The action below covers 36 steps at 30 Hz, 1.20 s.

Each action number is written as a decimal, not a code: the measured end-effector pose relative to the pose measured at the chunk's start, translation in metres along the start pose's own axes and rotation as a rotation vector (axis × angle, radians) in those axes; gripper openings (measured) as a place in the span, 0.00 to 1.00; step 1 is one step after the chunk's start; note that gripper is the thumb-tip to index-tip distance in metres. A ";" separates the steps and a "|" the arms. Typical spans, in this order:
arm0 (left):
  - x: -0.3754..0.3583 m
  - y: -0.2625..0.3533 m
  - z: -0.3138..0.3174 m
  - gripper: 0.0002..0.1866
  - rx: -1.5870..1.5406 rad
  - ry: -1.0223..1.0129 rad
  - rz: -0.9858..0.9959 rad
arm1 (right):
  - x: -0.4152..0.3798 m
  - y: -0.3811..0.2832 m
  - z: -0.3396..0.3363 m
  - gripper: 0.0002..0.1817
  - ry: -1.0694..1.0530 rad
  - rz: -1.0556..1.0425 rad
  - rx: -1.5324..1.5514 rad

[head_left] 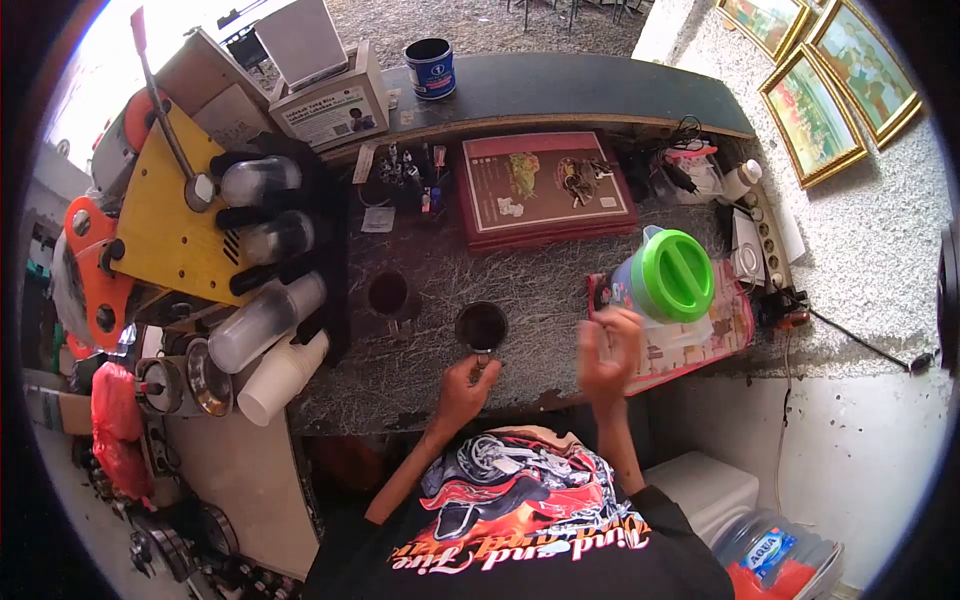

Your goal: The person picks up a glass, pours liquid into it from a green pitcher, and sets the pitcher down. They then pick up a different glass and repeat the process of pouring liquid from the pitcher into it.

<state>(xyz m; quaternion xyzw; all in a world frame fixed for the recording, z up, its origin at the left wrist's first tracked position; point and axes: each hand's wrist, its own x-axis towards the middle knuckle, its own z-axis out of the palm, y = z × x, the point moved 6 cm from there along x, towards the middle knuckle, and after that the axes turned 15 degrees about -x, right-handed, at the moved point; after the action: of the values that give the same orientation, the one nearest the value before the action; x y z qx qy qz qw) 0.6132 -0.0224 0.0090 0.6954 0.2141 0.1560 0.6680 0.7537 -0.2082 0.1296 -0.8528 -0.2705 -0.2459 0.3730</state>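
A dark mug (482,328) stands on the worn dark tabletop, its handle toward me. My left hand (466,391) is closed around that handle. To its left is a second dark mug (390,295). My right hand (608,352) is raised just in front of a plastic pitcher (622,284) with a bright green lid (682,277). Its fingers are curved, with the thumb apart from them and nothing visible between. The pitcher rests on a red patterned mat (722,335), and my right fingers overlap its near side in this view.
Maroon menu books (545,190) lie stacked behind the mugs. On the left, cup dispensers (265,240) and stacked paper cups (285,378) adjoin a yellow sealing machine (165,215). A blue can (431,70) sits on the raised ledge. A power strip (770,250) runs along the right wall.
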 end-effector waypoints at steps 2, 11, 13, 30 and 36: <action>-0.004 0.005 -0.004 0.12 0.052 0.033 -0.021 | 0.004 -0.009 0.049 0.26 -0.326 0.072 0.146; -0.019 0.014 -0.027 0.13 0.079 0.204 0.111 | -0.061 -0.018 0.137 0.45 -0.931 0.028 0.451; -0.022 0.015 -0.029 0.15 0.130 0.184 0.072 | -0.063 -0.025 0.135 0.47 -0.966 0.108 0.420; -0.098 0.005 -0.131 0.20 0.029 0.152 -0.104 | -0.143 -0.114 0.160 0.41 -0.974 -0.137 0.275; -0.148 0.005 -0.194 0.18 0.074 0.230 -0.049 | -0.173 -0.183 0.175 0.39 -1.043 -0.247 0.238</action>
<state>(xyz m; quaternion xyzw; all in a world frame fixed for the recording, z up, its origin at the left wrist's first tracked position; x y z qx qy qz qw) 0.3891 0.0705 0.0358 0.6917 0.3118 0.2101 0.6166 0.5473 -0.0161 0.0091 -0.7754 -0.5436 0.1996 0.2516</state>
